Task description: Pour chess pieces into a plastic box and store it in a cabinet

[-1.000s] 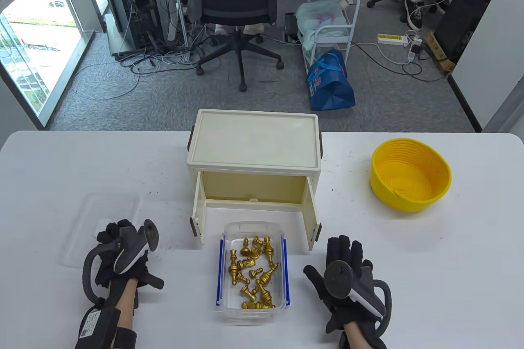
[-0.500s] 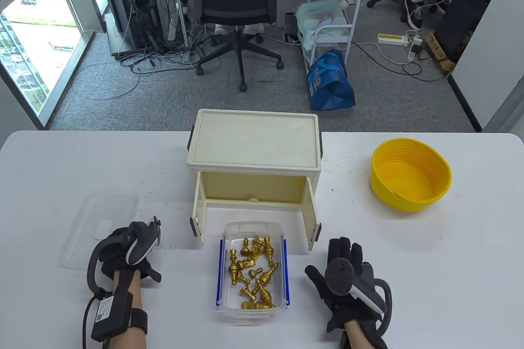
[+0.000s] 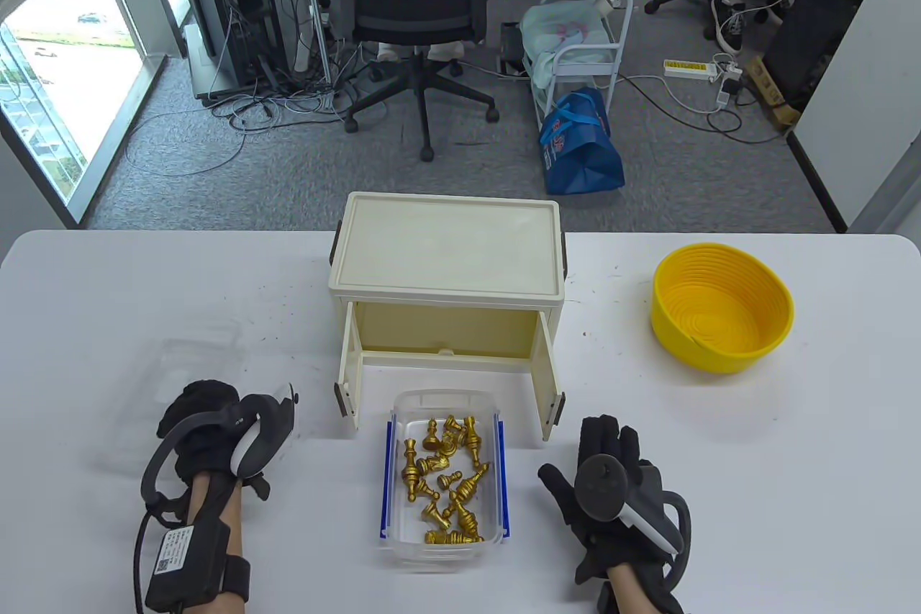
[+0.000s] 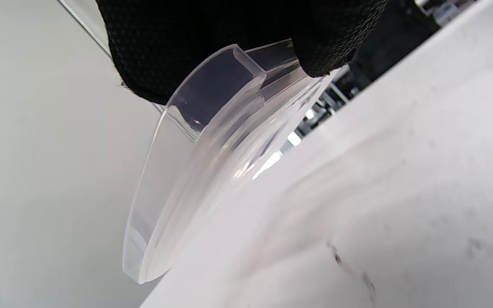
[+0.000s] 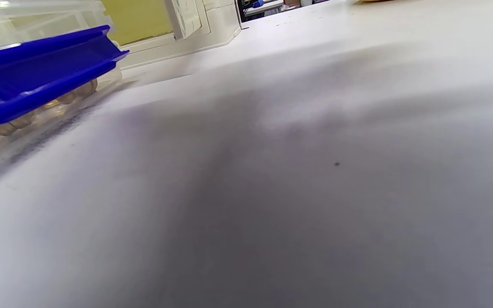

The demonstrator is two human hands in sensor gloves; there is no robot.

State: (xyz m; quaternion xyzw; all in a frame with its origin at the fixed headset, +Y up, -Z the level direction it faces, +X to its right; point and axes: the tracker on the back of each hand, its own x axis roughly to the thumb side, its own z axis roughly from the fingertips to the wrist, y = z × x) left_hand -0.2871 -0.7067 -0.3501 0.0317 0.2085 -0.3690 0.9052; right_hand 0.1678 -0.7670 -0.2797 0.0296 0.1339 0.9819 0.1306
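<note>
A yellow bowl [image 3: 722, 307] is sitting upright on the white table [image 3: 791, 470], toward its right side. An office chair [image 3: 416, 9] and a blue bag [image 3: 580, 146] are standing on the carpet beyond.

From my feed, beyond the white table [image 3: 144, 283] I see grey carpet [image 3: 288, 182] strewn with cables [image 3: 237, 110]. A black office chair [image 3: 417, 9] stands at top centre. Left of it, a computer tower [image 3: 237, 2] sits near a floor-length window [image 3: 65, 67] letting in bright daylight. Right of the chair I see a white cart [image 3: 583, 45] with a blue bag [image 3: 581, 146] leaning against it. A power strip [image 3: 691, 69] lies further right, near a white wall [image 3: 870, 103].
</note>
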